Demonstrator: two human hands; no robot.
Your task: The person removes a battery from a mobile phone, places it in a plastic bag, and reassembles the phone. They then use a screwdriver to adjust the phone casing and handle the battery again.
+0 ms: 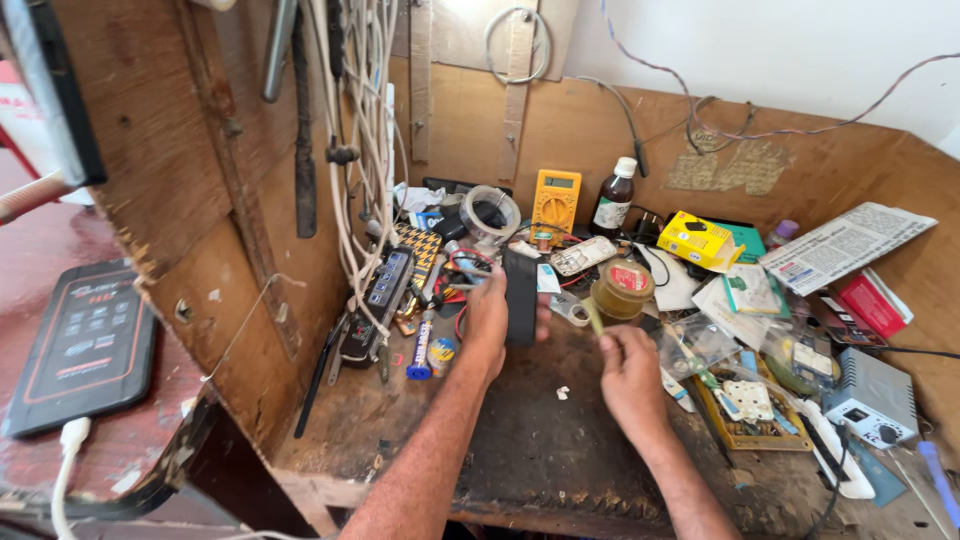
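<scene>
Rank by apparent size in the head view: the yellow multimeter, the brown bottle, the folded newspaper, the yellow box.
1. Folded newspaper
2. Yellow box and yellow multimeter: look alike, not ranked
3. Brown bottle, narrowest, though about as tall as the multimeter

My left palm (487, 318): hidden behind the upright black phone (520, 297).
Thin yellow-handled tool (594, 318): tip too small to tell.

Bright, even daylight fills the frame, brightest on the white wall (800, 50) at upper right; shadows are soft (barely any glare). Edges bend with wide-angle distortion; focus is sharp throughout.
</scene>
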